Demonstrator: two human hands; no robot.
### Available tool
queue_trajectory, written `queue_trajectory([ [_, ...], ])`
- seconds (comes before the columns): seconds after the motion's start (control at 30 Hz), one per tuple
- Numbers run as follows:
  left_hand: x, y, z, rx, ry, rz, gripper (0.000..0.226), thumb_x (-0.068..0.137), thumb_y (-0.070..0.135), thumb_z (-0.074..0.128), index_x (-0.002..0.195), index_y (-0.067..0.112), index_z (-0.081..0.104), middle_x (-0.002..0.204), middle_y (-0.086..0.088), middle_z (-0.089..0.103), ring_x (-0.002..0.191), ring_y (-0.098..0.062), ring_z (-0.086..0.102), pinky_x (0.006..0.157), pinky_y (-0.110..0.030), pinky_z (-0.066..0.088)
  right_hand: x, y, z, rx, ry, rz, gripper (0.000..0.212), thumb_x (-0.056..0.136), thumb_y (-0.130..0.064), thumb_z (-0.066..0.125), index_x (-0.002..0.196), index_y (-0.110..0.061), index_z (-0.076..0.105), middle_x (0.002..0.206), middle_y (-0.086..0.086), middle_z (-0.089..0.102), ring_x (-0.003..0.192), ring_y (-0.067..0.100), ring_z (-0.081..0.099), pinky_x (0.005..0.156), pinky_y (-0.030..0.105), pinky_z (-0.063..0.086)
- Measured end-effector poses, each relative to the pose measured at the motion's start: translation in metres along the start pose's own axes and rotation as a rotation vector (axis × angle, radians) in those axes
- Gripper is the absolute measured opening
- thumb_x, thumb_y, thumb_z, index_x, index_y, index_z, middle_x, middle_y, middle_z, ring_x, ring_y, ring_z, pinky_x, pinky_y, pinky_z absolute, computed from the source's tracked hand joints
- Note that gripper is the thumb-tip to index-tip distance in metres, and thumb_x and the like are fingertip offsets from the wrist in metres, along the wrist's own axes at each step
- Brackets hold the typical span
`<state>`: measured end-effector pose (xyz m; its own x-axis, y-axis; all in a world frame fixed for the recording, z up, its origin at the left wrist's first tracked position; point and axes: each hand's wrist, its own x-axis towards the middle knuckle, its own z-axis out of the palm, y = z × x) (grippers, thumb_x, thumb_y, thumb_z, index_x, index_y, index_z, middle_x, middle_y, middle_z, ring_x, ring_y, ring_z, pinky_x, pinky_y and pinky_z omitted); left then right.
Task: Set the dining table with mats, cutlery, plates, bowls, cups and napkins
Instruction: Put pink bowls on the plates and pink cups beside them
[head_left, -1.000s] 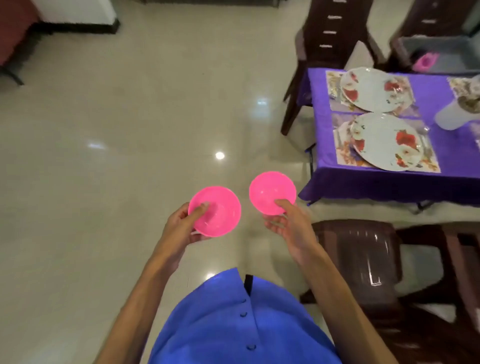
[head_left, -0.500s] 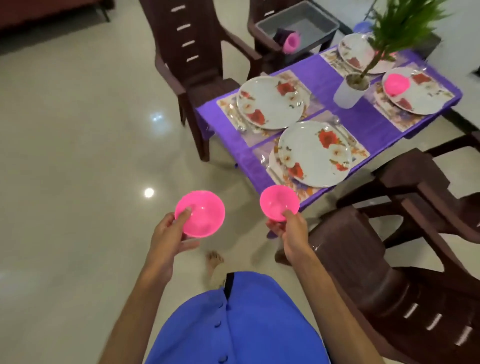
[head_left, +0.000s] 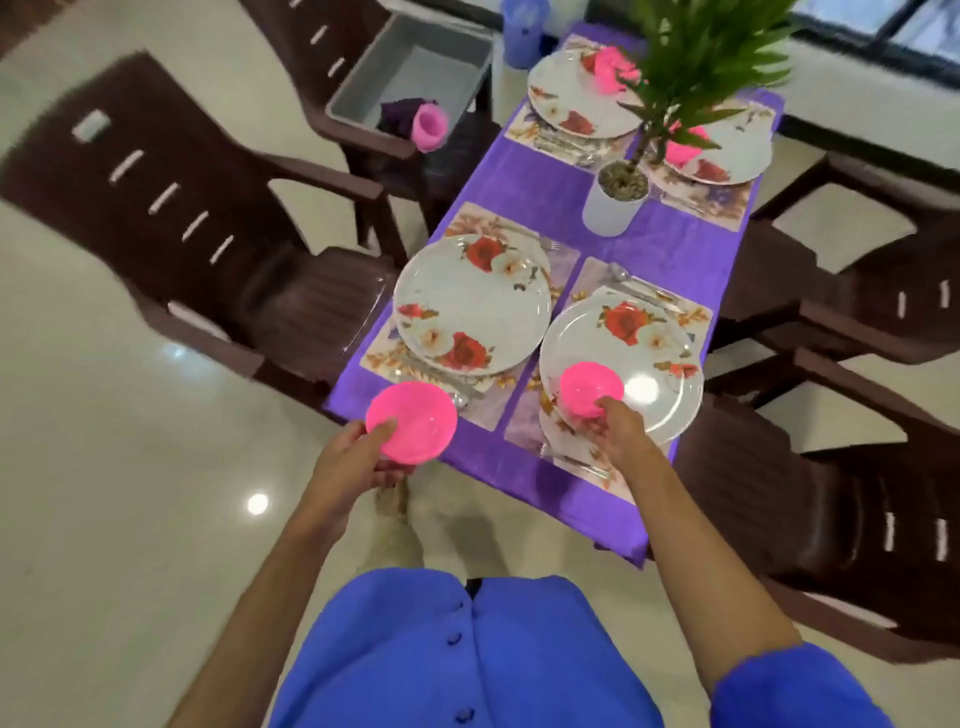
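Right-hand bowl (head_left: 591, 388) now sat over the near-right plate (head_left: 621, 366) — half a second before it was short of the desk edge, a second before well out over the floor. The right hand (head_left: 615, 435) pinched its near rim, thumb on top, fingers curled beneath. Whether the bowl's base already touched the plate could not be told from this view; probably just above it.

Left-hand bowl (head_left: 411, 422) was held at the desk's near corner, beside the near-left plate (head_left: 471, 303) but not yet over it. The left hand (head_left: 353, 457) gripped its rim, thumb inside the bowl, fingers under.

Person had closed in on the desk (head_left: 519, 182); both near places came within reach.

Far end: two plates each already carried a pink bowl (head_left: 613, 65) — the right one partly hidden by the potted plant (head_left: 618, 192). Mats and cutlery lay at all four places. A pink cup (head_left: 430, 127) lay in the grey tub (head_left: 415, 67) on a chair.

Judgement: bowls nearly finished; cups and napkins outstanding.
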<state>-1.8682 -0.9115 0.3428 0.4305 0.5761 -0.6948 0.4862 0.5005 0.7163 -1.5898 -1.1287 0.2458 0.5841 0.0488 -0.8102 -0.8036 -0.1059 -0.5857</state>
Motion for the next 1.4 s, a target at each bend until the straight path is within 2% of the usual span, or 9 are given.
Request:
queue_trajectory([
  [0.17,0.105,0.072,0.009,0.169,-0.184,-0.063,0.021,0.103,0.018,0.062,0.122,0.007,0.063,0.093,-0.020,0.072,0.055,-0.020,0.069,0.055,-0.025,0.060,0.012,-0.005,0.025,0.228,0.140,0.034,0.042,0.100,-0.008,0.058,0.138,0.005,0.045,0.111,0.029,0.064,0.083,0.034,0.067,0.055,0.039,0.063],
  [0.27,0.160,0.103,0.030,0.226,-0.229,-0.052,0.028,0.101,0.016,0.064,0.127,0.006,0.065,0.103,-0.017,0.074,0.063,-0.023,0.072,0.060,-0.028,0.061,0.014,-0.005,0.032,0.334,0.237,0.055,0.041,0.100,-0.006,0.057,0.139,0.004,0.046,0.134,0.030,0.055,0.089,0.030,0.062,0.046,0.036,0.060],
  [0.5,0.263,0.145,0.110,0.364,-0.205,-0.037,0.014,0.100,0.021,0.064,0.113,0.015,0.063,0.103,-0.004,0.073,0.076,-0.024,0.079,0.088,-0.045,0.063,0.022,0.006,0.045,0.491,0.237,0.085,0.047,0.103,-0.008,0.057,0.147,0.000,0.042,0.132,0.020,0.054,0.098,0.021,0.066,0.066,0.023,0.061],
  [0.67,0.316,0.143,0.167,0.453,-0.237,-0.116,0.027,0.096,0.031,0.069,0.115,0.013,0.064,0.105,-0.012,0.075,0.073,-0.019,0.073,0.073,-0.033,0.062,0.044,0.020,0.054,0.559,0.357,0.126,0.057,0.089,-0.011,0.070,0.142,-0.008,0.049,0.138,0.021,0.058,0.116,0.038,0.066,0.076,0.039,0.064],
  [0.8,0.332,0.141,0.192,0.442,-0.294,-0.144,0.042,0.097,0.029,0.070,0.134,0.015,0.054,0.106,-0.009,0.071,0.070,-0.017,0.070,0.056,-0.025,0.055,0.050,0.014,0.062,0.515,0.442,0.117,0.049,0.091,-0.008,0.067,0.137,-0.006,0.051,0.139,0.018,0.055,0.118,0.036,0.064,0.076,0.040,0.064],
  [1.07,0.338,0.140,0.182,0.473,-0.343,-0.173,0.047,0.096,0.045,0.070,0.130,0.017,0.053,0.112,-0.010,0.073,0.084,-0.022,0.075,0.070,-0.034,0.059,0.042,0.019,0.072,0.230,0.577,-0.058,0.040,0.095,-0.025,0.070,0.127,-0.007,0.054,0.128,0.007,0.058,0.111,0.030,0.064,0.069,0.035,0.063],
  [1.17,0.333,0.142,0.159,0.462,-0.315,-0.147,0.061,0.091,0.059,0.071,0.132,0.018,0.054,0.115,-0.007,0.074,0.088,-0.024,0.078,0.075,-0.038,0.062,0.032,0.018,0.074,0.056,0.736,-0.145,0.042,0.093,-0.036,0.073,0.123,-0.015,0.052,0.120,0.006,0.064,0.107,0.025,0.065,0.085,0.042,0.062],
  [1.3,0.310,0.159,0.106,0.440,-0.294,-0.084,0.060,0.090,0.061,0.072,0.131,0.023,0.049,0.118,-0.006,0.071,0.091,-0.025,0.076,0.079,-0.039,0.061,0.012,0.024,0.087,-0.190,0.863,-0.296,0.061,0.091,-0.043,0.069,0.139,-0.015,0.043,0.148,0.018,0.043,0.124,0.035,0.056,0.096,0.044,0.055],
  [1.4,0.279,0.177,0.033,0.612,-0.329,0.051,0.051,0.093,0.051,0.073,0.131,0.028,0.047,0.115,0.002,0.071,0.094,-0.015,0.075,0.083,-0.035,0.062,-0.012,0.028,0.110,-0.432,0.835,-0.461,0.055,0.093,-0.023,0.066,0.141,-0.011,0.043,0.152,0.022,0.033,0.128,0.039,0.050,0.098,0.037,0.048],
])
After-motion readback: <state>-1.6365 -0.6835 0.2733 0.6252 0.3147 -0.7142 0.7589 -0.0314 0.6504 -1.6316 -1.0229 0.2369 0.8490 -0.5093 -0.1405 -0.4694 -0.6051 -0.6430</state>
